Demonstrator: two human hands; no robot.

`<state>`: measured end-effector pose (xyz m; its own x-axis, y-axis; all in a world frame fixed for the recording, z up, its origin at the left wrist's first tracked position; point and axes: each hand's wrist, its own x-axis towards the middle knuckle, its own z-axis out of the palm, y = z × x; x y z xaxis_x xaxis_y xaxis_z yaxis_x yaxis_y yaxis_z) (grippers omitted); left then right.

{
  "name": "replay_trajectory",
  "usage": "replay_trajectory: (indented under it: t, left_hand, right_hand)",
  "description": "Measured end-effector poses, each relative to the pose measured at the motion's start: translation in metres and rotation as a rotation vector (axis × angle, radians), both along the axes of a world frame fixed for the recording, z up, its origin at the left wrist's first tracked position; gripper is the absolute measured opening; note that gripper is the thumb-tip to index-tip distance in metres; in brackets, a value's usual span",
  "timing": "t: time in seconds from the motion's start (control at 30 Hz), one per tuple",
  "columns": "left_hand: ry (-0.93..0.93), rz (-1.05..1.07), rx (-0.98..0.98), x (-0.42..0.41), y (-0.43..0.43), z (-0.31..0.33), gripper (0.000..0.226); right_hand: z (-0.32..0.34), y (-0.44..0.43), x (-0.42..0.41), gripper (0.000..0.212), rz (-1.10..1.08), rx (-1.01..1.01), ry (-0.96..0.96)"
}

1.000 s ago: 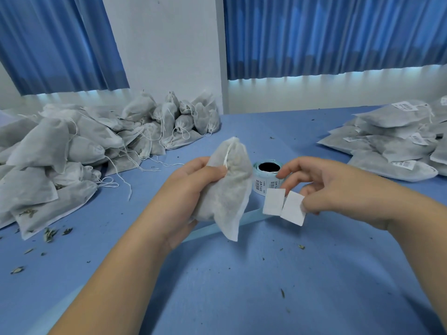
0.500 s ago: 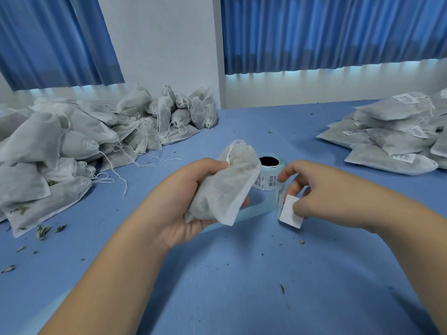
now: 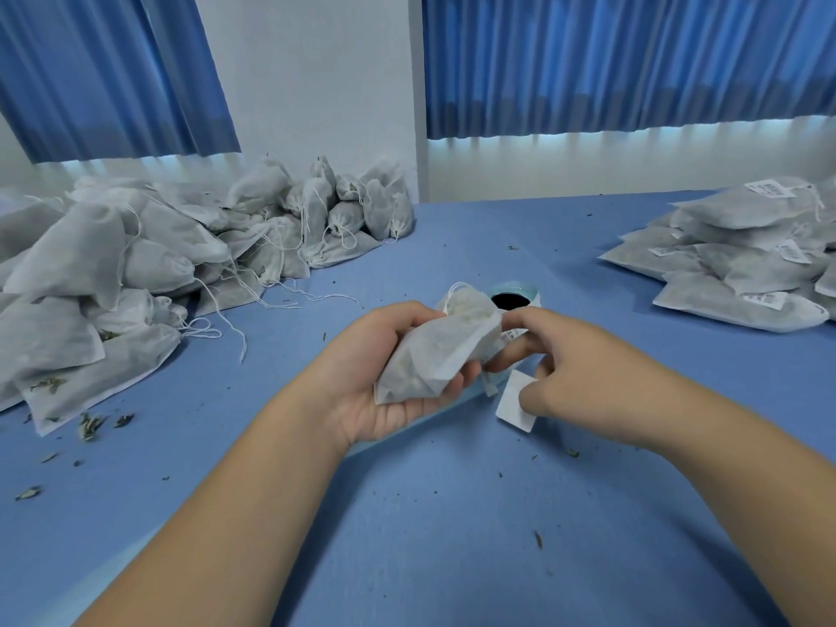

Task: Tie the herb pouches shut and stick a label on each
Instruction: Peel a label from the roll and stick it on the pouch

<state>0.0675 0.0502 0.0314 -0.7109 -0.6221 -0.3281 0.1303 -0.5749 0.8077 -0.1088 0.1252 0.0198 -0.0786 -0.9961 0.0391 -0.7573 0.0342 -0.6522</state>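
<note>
My left hand [image 3: 384, 382] grips a white herb pouch [image 3: 441, 350] above the middle of the blue table, its tied neck and string pointing away from me. My right hand [image 3: 574, 373] pinches a white label [image 3: 515, 402] between thumb and fingers, with its forefinger stretched toward the pouch's right side. The label hangs just right of the pouch's lower corner. Behind both hands stands the label roll [image 3: 515, 298], mostly hidden by the pouch.
A big heap of unlabelled pouches [image 3: 149, 273] with loose strings fills the left of the table [image 3: 429, 536]. A stack of labelled pouches [image 3: 742, 260] lies at the far right. Herb crumbs are scattered on the cloth. A pale backing strip runs under my hands.
The pouch has tipped from hanging upright to lying slanted in my left hand. My right hand has moved left with the label until it is right beside the pouch.
</note>
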Motion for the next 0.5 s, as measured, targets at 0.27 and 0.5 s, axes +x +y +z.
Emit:
replay_trajectory:
  t: [0.27, 0.5]
  left_hand:
    - [-0.012, 0.193, -0.227, -0.002, 0.006, -0.001, 0.041]
    - [-0.180, 0.166, -0.579, -0.006, 0.025, -0.003, 0.011]
  right_hand:
    - [0.026, 0.018, -0.019, 0.052, 0.112, 0.052, -0.274]
    - [0.042, 0.029, -0.019, 0.027, 0.217, -0.442, -0.777]
